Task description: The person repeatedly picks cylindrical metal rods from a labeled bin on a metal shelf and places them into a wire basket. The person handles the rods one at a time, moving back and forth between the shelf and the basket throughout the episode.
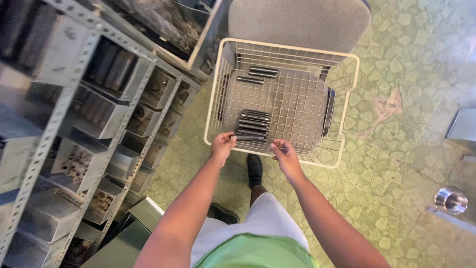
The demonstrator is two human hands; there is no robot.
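A cream wire basket rests on a grey upholstered chair seat. Several dark metal rods lie stacked side by side near its front edge, and a few more rods lie at the back. My left hand and my right hand reach over the front rim, each pinching one end of a dark rod held level just above the stack.
Grey metal shelving with bins of small parts fills the left side. A chair back stands behind the basket. A shiny metal cup sits at the right. My black shoe stands on green patterned flooring.
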